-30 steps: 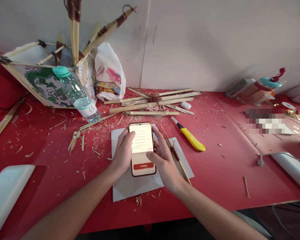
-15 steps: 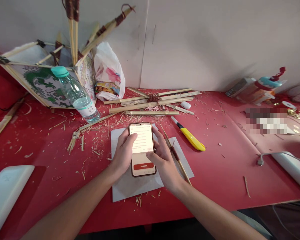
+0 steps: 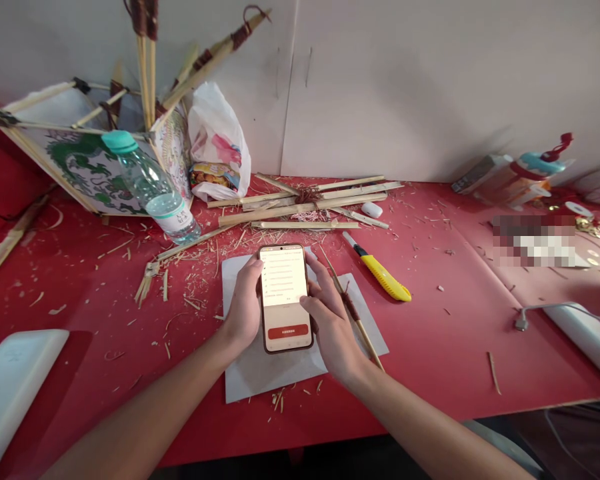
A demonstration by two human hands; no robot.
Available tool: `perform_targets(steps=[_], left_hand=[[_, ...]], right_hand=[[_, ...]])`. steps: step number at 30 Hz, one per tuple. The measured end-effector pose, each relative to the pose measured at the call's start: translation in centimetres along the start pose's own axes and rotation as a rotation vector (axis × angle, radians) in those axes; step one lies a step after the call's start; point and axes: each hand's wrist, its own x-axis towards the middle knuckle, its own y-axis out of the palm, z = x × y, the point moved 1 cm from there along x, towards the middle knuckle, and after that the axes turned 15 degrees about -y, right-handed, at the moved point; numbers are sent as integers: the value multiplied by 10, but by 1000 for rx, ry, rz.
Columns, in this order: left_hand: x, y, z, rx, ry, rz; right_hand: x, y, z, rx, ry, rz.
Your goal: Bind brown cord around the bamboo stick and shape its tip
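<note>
A phone (image 3: 286, 320) with a lit screen, pale on top and with a red button lower down, is held upright above the middle of the red desk (image 3: 430, 360), nearer its front edge than its back. The person's left hand (image 3: 244, 307) clasps the phone's left side, the thumb lying at the upper corner, and the right hand (image 3: 333, 327) grips the right side with its thumb at the screen's edge, so both are closed around it. Beneath is white paper (image 3: 260, 373), and a slim stick (image 3: 353, 308) bound with dark cord lies across its right part. Just beyond the paper, to the right, rests a yellow utility knife (image 3: 386, 277). Bamboo strips (image 3: 305, 208) lie in a loose heap toward the back edge (shavings are scattered all around them), with a small white case (image 3: 371, 210) beside their right end. Toward the back left corner a bottle (image 3: 165, 193) with a teal cap stands before a stick-framed box (image 3: 90, 167) bearing a green dragon, and a plastic bag (image 3: 220, 143) sits next to it. A cup (image 3: 530, 170) stands near the back edge, far right.
</note>
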Motion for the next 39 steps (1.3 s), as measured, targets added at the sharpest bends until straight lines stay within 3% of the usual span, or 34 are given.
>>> perform_targets(steps=[9,24,30,35,39], left_hand=[[1,-6,2,118,15,-65],[4,-5,5,21,32,0],[2,-3,5,41,-41,-5],[3,-5,3,139,29,-85],[3,-7,-4,265,77,-118]], right_hand=[[-1,0,0,52,15,-8],[-1,1,0,29,-4,-19],[-3,-2,2,21,39,-61],[-1,-19,6,5,11,-129],[14,-56,22,-61,-23,-236]])
